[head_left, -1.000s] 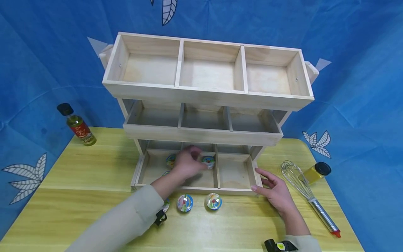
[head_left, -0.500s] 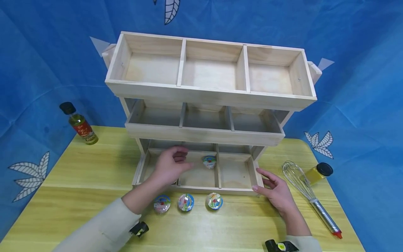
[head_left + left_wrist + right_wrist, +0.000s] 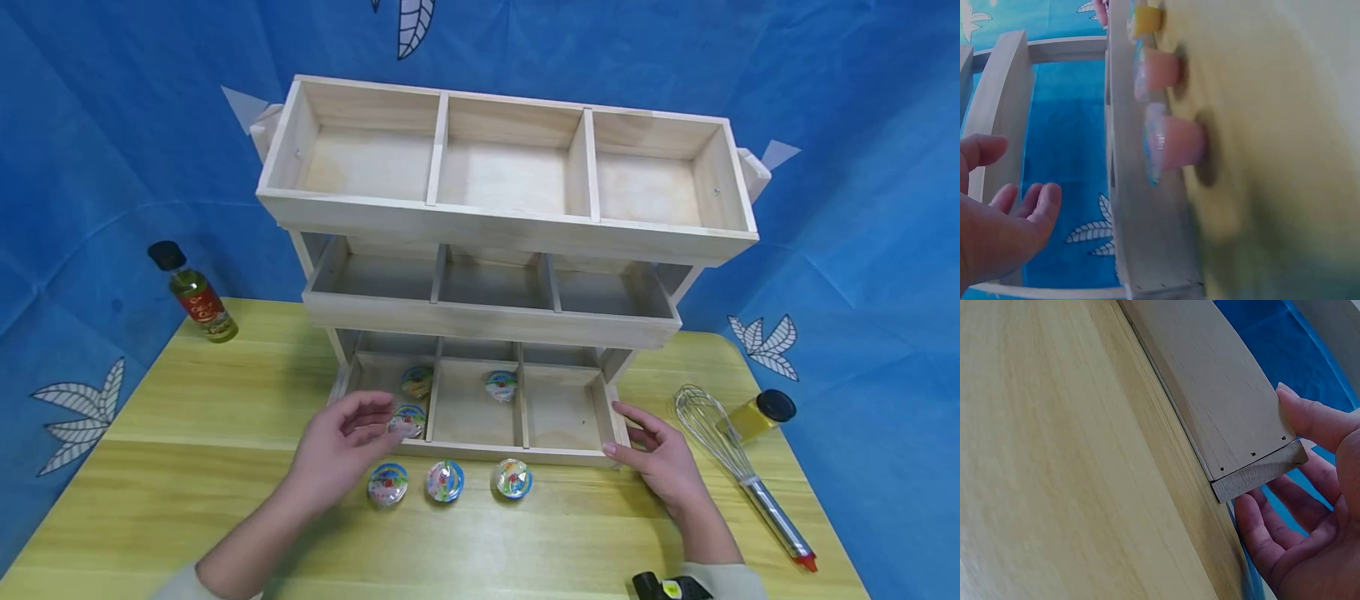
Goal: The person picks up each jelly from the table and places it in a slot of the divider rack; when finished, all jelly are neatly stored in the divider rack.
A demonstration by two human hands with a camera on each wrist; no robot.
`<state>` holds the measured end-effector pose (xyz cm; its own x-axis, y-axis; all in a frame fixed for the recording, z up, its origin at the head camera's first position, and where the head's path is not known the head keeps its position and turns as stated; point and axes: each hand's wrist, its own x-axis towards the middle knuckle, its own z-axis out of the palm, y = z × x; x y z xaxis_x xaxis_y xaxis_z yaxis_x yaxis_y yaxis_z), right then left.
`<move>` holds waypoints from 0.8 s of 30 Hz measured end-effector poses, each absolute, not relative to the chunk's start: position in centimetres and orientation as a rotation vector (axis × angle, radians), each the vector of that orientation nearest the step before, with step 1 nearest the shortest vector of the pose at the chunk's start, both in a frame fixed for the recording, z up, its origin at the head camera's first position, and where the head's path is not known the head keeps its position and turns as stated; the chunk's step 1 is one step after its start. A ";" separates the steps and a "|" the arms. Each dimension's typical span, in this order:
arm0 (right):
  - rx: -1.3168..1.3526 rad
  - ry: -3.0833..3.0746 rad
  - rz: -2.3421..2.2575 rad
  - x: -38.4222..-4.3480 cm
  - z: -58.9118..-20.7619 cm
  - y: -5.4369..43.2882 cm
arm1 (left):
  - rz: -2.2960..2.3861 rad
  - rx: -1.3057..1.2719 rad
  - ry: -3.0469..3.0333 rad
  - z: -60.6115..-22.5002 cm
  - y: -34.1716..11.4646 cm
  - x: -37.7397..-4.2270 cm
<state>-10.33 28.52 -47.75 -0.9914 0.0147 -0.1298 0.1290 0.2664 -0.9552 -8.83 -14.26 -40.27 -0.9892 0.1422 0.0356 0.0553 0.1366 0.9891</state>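
My left hand [image 3: 345,446] hovers with loosely bent fingers at the front left of the wooden rack [image 3: 480,319], holding nothing. Beside its fingertips, a jelly cup [image 3: 407,422] lies in the bottom tier's left compartment, with another jelly cup [image 3: 417,381] behind it. The middle compartment holds one jelly cup [image 3: 500,385]. On the table in front stand a pink jelly cup [image 3: 1179,142], a second pink one [image 3: 1161,69] and a yellow one [image 3: 1147,20]. My right hand [image 3: 660,454] grips the bottom tier's front right corner, thumb on the front board and fingers round the side.
A whisk [image 3: 738,467] lies on the table [image 3: 570,542] at the right, beside a yellow jar with a black lid [image 3: 757,414]. An oil bottle [image 3: 197,296] stands at the back left. Two upper tiers overhang the bottom one. A blue cloth [image 3: 135,125] hangs behind.
My left hand has moved from the middle compartment left and toward the front, uncovering the two jelly cups in the left compartment. My right hand has stayed at the corner.
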 end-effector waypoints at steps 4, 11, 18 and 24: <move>0.144 2.426 -1.842 -10.3 -47.7 28.5 | 1.981 0.283 2.396 -41.2 -15.3 -7.2; 0.144 2.417 -1.854 -10.3 -47.7 28.4 | 1.793 0.235 2.524 -42.9 -16.6 -5.5; 0.133 2.410 -1.866 -10.2 -47.8 28.5 | 1.704 0.049 2.406 -44.4 -17.6 -5.5; 0.135 2.402 -1.876 -10.3 -47.8 28.5 | 1.744 0.168 2.295 -46.1 -17.9 -6.0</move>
<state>-10.25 28.50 -47.80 -0.9920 0.0138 -0.1254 0.1250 0.2414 -0.9623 -5.97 -17.90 -46.14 -0.9611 0.2433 -0.1308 -0.0609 0.2752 0.9594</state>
